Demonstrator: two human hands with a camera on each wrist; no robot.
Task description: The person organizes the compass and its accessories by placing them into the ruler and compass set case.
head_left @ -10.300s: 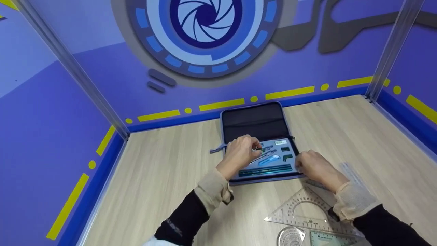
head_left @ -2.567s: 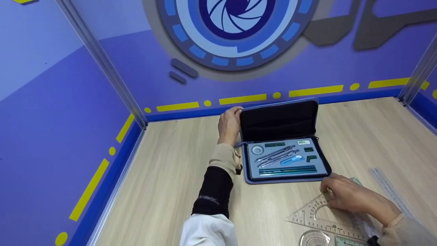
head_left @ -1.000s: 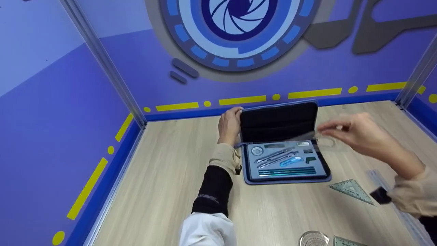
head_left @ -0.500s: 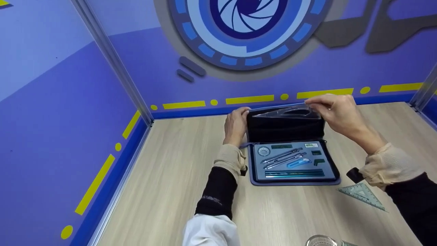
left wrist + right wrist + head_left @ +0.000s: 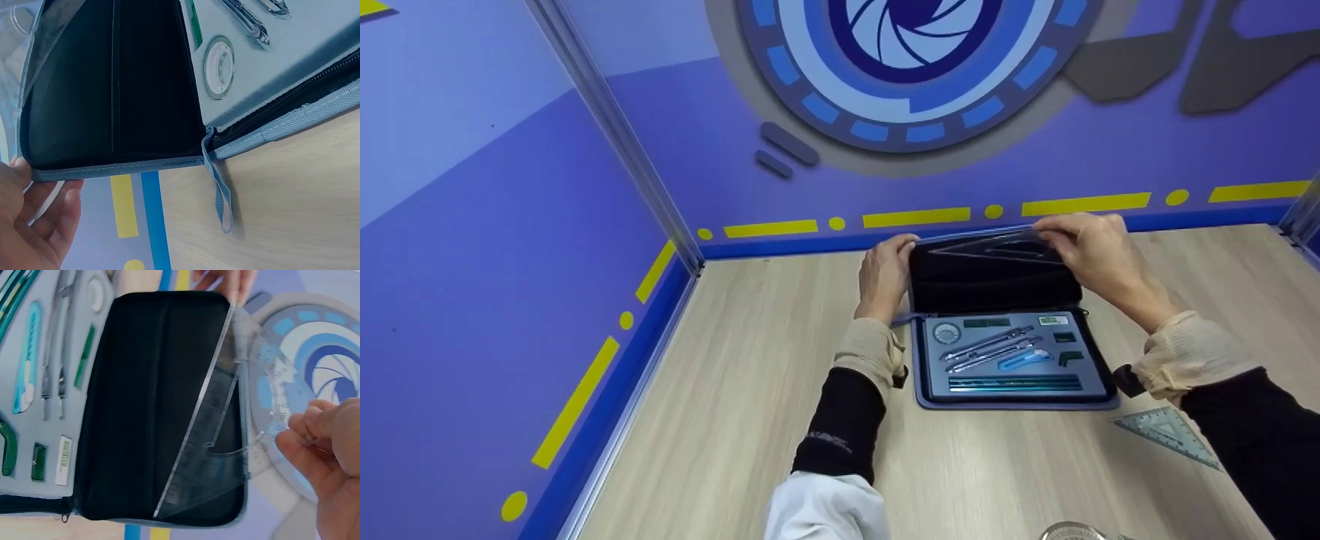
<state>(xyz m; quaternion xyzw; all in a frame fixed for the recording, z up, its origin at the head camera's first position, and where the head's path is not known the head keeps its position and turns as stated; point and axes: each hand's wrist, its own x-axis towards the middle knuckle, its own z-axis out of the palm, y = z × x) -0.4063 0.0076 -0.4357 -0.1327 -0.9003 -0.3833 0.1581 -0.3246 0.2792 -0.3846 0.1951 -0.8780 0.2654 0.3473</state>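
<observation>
A grey-blue zip case (image 5: 921, 390) lies open on the wooden table, its black lid (image 5: 990, 289) tilted up at the back. My left hand (image 5: 885, 274) grips the lid's top left corner, thumb on the edge (image 5: 19, 164). My right hand (image 5: 1091, 247) pinches a clear set square (image 5: 997, 246) and holds it flat against the lid's inside (image 5: 157, 399). In the right wrist view the set square (image 5: 225, 439) partly overhangs the lid's rim by my right hand (image 5: 320, 461). The foam tray (image 5: 1080, 334) holds compasses (image 5: 986, 345), a blue cutter (image 5: 1024, 360) and pencils.
A smaller green-tinted set square (image 5: 1170, 437) lies on the table to the case's right. A round clear disc (image 5: 1069, 532) shows at the bottom edge. A zip pull loop (image 5: 219, 194) hangs off the case's left side. Purple walls close in behind and to the left.
My right hand has picked the clear set square up off the table, carried it to the lid and now lowered it slightly against the lid. My left hand stays on the lid's corner.
</observation>
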